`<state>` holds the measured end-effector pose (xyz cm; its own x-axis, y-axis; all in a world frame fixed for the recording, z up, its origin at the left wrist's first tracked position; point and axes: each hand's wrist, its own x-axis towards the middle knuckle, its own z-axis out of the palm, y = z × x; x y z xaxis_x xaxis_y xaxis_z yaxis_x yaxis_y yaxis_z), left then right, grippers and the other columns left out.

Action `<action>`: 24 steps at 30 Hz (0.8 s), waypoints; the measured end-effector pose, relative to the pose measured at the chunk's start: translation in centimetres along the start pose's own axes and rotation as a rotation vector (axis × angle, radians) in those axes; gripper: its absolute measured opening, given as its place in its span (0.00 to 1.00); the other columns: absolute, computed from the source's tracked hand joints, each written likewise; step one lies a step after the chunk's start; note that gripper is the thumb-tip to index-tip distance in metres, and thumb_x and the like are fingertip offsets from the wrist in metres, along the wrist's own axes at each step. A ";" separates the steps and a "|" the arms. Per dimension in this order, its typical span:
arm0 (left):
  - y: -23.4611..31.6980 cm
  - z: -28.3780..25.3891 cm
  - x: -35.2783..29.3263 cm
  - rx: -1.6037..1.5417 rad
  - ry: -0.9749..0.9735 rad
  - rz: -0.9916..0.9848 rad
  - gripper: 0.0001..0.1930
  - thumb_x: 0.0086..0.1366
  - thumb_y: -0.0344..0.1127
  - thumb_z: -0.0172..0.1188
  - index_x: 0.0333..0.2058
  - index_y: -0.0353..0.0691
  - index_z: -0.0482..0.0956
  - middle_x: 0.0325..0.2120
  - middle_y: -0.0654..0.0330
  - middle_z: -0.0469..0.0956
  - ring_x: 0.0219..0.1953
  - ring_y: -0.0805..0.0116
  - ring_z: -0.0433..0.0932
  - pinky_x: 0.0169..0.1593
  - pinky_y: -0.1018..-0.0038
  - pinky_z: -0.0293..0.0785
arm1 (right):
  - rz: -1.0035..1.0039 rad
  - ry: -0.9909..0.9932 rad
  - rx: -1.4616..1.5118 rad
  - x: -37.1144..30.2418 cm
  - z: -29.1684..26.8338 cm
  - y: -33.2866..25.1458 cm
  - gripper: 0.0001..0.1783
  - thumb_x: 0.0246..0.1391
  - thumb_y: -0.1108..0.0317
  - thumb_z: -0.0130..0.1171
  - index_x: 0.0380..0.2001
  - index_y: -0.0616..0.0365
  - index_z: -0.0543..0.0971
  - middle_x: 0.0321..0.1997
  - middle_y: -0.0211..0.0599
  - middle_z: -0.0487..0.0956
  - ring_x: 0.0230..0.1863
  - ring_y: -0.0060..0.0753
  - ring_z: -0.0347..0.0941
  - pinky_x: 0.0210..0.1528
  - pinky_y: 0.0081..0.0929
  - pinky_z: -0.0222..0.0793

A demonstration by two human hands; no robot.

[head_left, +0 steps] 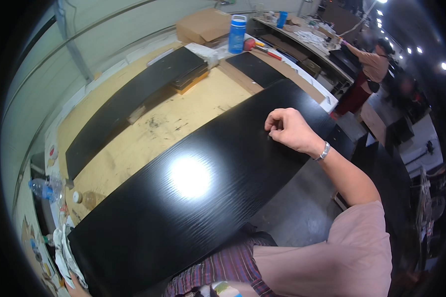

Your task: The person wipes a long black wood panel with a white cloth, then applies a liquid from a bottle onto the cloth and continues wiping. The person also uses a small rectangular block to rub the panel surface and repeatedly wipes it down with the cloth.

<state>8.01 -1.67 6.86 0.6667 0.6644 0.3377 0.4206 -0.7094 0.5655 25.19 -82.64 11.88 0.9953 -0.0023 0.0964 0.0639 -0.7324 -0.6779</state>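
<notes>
A long black panel (148, 218) with a glossy wood-grain face lies across in front of me, a bright light reflected in its middle. Over its right part is my right hand (290, 129), fingers curled and thumb pressed to the fingertips. Whatever that pinch holds, if anything, is too small to name. At the panel's left end, my left hand (75, 287) shows only in part at the lower edge of the view. Its fingers are against a crumpled white cloth (64, 255) beside the panel's end, and seem closed on it.
A second black panel (129, 101) rests on blocks on the yellowish table (183, 116). Behind stand a blue bottle (237, 34) and a cardboard box (200, 25). A small bottle (88, 199) lies by the panel's left end. Another person (371, 67) works at the far right.
</notes>
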 end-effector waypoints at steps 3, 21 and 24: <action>5.6 -0.6 -4.4 -0.268 0.046 0.067 0.25 0.69 0.41 0.65 0.57 0.27 0.76 0.48 0.50 0.80 0.47 0.60 0.79 0.53 0.66 0.75 | -0.071 0.085 -0.086 1.2 0.9 -1.3 0.07 0.45 0.71 0.64 0.27 0.64 0.83 0.27 0.41 0.81 0.30 0.37 0.80 0.37 0.33 0.75; 8.7 -2.6 -3.8 0.309 -0.101 -0.044 0.28 0.63 0.31 0.60 0.63 0.43 0.73 0.48 0.41 0.82 0.51 0.41 0.82 0.55 0.55 0.77 | -0.394 -0.144 -0.342 6.9 10.5 -9.2 0.18 0.66 0.59 0.57 0.32 0.66 0.80 0.31 0.56 0.79 0.35 0.60 0.76 0.39 0.47 0.69; 7.1 -6.6 -6.7 0.168 0.241 0.027 0.30 0.62 0.25 0.57 0.65 0.42 0.71 0.48 0.39 0.82 0.50 0.45 0.84 0.54 0.55 0.77 | -0.439 -0.095 -0.305 7.0 11.4 -8.5 0.19 0.67 0.58 0.56 0.31 0.66 0.79 0.29 0.56 0.78 0.33 0.61 0.76 0.37 0.47 0.69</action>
<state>2.41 -9.62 13.58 0.5221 0.6671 0.5314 0.5143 -0.7433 0.4278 32.41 -68.70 10.03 0.8827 0.3999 0.2469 0.4657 -0.8151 -0.3447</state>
